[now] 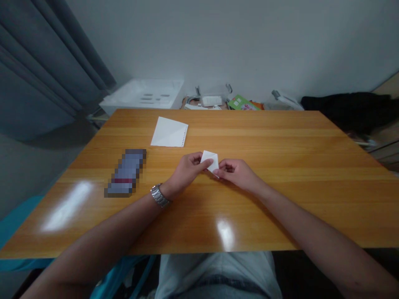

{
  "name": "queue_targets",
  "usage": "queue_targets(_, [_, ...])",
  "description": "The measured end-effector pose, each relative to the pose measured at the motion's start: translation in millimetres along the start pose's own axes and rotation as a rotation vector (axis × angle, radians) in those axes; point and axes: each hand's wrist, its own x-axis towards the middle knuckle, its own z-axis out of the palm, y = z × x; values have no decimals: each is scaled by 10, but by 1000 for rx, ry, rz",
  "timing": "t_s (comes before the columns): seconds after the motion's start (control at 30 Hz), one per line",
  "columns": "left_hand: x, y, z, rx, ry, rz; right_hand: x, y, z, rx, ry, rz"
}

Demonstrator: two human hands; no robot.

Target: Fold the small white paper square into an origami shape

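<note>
A small folded piece of white paper [210, 158] is held between my two hands, just above the middle of the table. My left hand [188, 169], with a metal watch [160, 196] at its wrist, pinches the paper with the thumb on top and the fingers beneath. From the other side, my right hand [237, 173] pinches the paper's lower right corner between thumb and fingertips. A larger sheet of white paper [170, 132] with a perforated right edge lies flat on the table, beyond my left hand.
The wooden table [280, 149] has a glossy top. A blurred-out dark rectangular object [126, 173] lies on its left side. Past the far edge are a white foam tray [146, 92], a green booklet [241, 103] and dark cloth [349, 109]. A grey curtain [40, 62] hangs at left.
</note>
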Motion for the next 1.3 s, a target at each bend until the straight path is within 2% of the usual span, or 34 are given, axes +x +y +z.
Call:
queue_targets(0.13, [-26,29,-9,162,-60,4,17,-20,-59,-40,114,-99])
queue_targets(0.23, [-34,25,-3,219,-84,-2,22,-46,-79,-27,150,-104])
queue_targets(0.47, [-16,14,20,84,14,-14,46,-25,-60,34,218,-93])
queue_targets(0.77, [-19,-19,15,96,25,-12,34,-20,-34,73,176,-42])
queue_targets(1.3, [-10,-78,23,39,-67,-13,52,54,-48,37,133,-60])
